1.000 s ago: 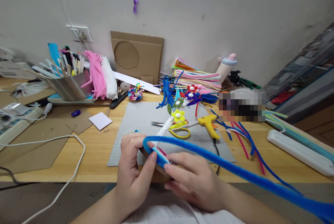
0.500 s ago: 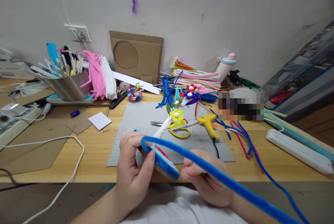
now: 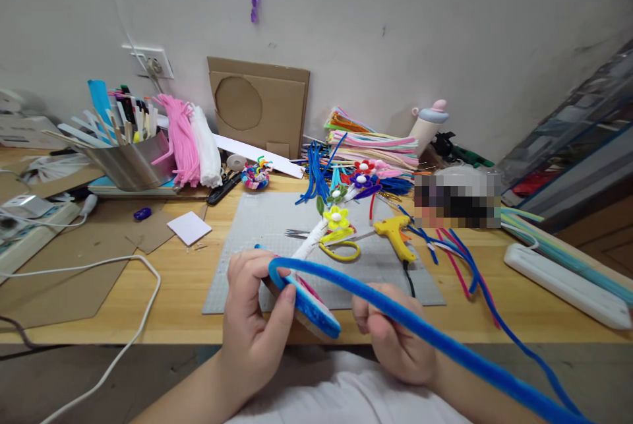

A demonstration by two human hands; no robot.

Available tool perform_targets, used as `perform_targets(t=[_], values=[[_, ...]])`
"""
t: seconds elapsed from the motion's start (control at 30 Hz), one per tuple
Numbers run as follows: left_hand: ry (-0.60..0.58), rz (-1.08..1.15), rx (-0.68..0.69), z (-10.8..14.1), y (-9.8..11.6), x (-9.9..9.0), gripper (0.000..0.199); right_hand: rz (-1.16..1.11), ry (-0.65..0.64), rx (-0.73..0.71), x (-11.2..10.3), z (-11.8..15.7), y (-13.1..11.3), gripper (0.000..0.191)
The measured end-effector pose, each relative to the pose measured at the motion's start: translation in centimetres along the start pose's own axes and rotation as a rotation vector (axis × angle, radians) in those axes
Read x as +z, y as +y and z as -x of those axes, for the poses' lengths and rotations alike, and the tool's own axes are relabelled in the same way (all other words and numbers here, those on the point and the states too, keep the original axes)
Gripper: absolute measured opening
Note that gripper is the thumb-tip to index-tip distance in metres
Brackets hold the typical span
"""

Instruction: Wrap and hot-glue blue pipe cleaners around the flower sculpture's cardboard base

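Note:
My left hand [image 3: 254, 312] is closed on a disc-shaped base [image 3: 316, 315] with a fuzzy blue rim and a white and pink top, held tilted above the table's front edge. A white-wrapped stem [image 3: 309, 244] rises behind it toward fuzzy flowers, a yellow one [image 3: 337, 217] nearest. From my left fingers a long blue pipe cleaner [image 3: 356, 289] arcs to the lower right, passing in front of my right hand [image 3: 398, 335]. The fingers of that hand are curled, thumb pressed in, apart from the base. Whatever they may grip is hidden.
On the grey cutting mat [image 3: 267, 213] lie scissors with yellow handles [image 3: 341, 257] and a yellow glue gun [image 3: 397, 234]. A metal pot [image 3: 131, 167] of sticks, pink pipe cleaners [image 3: 180, 140] and cardboard [image 3: 284, 107] stand behind. A white cable [image 3: 153, 299] loops at left.
My right hand has moved slightly right, away from the base, and its fingers are curled more tightly. My left hand, the base and the blue pipe cleaner have hardly shifted.

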State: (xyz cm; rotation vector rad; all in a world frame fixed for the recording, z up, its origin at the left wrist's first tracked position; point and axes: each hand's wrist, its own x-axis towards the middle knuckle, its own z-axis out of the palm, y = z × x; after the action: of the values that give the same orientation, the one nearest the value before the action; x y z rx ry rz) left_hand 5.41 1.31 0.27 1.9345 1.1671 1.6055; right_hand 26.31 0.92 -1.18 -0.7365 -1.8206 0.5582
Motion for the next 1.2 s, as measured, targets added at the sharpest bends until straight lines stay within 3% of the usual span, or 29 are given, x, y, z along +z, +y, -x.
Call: perform_targets(t=[0.07,0.13,0.23,0.37,0.53,0.73,0.9,1.0,1.1,1.2], values=[[0.002,0.002,0.009,-0.1,0.1,0.1,0.009,0.009,0.040,0.032,-0.2,-0.2,0.0,0.038],[0.002,0.006,0.009,-0.2,0.2,0.1,0.009,-0.019,0.098,0.046,-0.1,-0.5,-0.1,0.033],[-0.007,0.009,0.000,-0.2,0.1,0.1,0.010,-0.012,0.012,-0.004,0.4,-1.1,-0.6,0.021],[-0.018,0.000,-0.017,0.1,-0.1,0.1,0.011,0.079,-0.152,-0.237,0.8,-1.9,-1.0,0.028],[-0.015,0.006,-0.059,0.4,-0.3,0.0,0.014,0.174,-0.194,-0.397,0.9,-2.4,-0.9,0.035],[-0.070,0.172,-0.032,0.6,-0.5,-0.5,0.022,0.210,-0.217,-0.313,0.8,-2.2,-1.3,0.035],[-0.123,-0.052,-0.045,0.1,-0.5,-0.4,0.036,0.164,-0.222,-0.316,0.7,-2.2,-1.1,0.035],[-0.158,-0.056,-0.075,-0.1,-0.8,-0.3,0.032,0.024,-0.201,-0.213,0.7,-1.9,-1.0,0.032],[-0.115,-0.038,-0.098,-0.1,-1.1,-0.3,0.030,-0.065,-0.071,-0.078,0.9,-1.4,-0.9,0.025],[-0.052,-0.046,-0.105,-0.1,-1.3,-0.1,0.028,-0.017,-0.052,-0.076,1.3,-1.2,-0.8,0.018]])
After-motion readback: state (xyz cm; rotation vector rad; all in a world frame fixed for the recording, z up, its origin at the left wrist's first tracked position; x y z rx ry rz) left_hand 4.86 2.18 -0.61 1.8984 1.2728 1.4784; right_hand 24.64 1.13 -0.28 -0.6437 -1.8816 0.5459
